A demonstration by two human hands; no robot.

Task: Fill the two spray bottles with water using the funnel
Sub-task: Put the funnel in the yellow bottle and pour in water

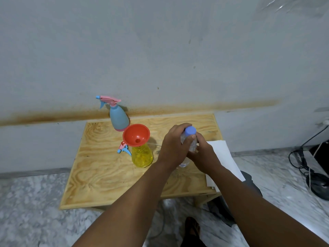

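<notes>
While both hands, left hand (173, 146) and right hand (203, 154), curl fingers round a clear water bottle (188, 141) with blue cap (190, 130), red funnel (136, 134) sits in yellow spray bottle (142, 155); blue spray bottle (118, 116) stands behind on wooden table (106, 175).

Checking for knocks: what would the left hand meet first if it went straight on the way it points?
The left hand grips the water bottle by its cap and points away toward the wall. Past the bottle, the table looks bare, so probably the wall; depth is unclear.
</notes>
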